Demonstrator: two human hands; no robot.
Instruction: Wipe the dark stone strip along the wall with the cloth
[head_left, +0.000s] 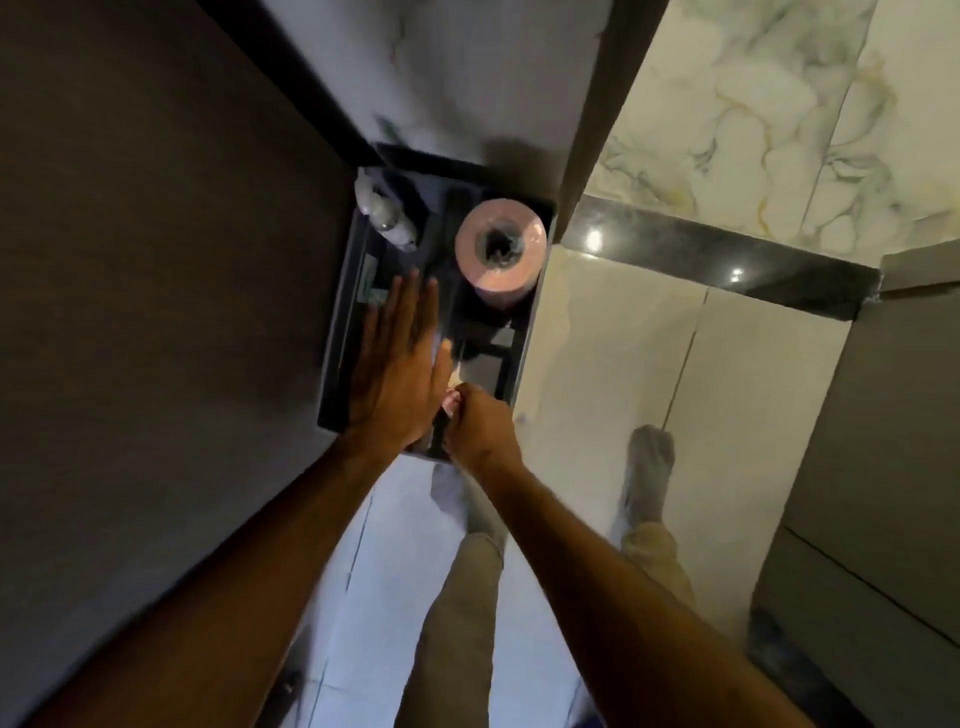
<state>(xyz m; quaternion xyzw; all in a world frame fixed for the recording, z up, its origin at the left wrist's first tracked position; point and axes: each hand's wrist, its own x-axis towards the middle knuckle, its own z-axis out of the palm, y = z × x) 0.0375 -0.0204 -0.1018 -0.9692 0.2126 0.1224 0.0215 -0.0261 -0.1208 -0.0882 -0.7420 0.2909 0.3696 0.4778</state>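
The dark stone strip (717, 265) runs glossy along the foot of the marble wall at the right, with light spots reflected on it. My left hand (400, 364) lies flat with fingers spread over a dark compartment tray (337, 332). My right hand (480, 428) is closed at the tray's near edge, pinching a small pinkish-white piece that looks like the cloth (451, 400); most of it is hidden by my fingers. Both hands are well left of the strip.
A pink roll (501, 249) stands in the tray's far right compartment, and a crumpled clear plastic item (384, 213) lies at its far left. A dark wooden panel (156, 260) fills the left. My legs and socked feet (649, 467) stand on pale floor tiles. Grey cabinet (883, 441) at the right.
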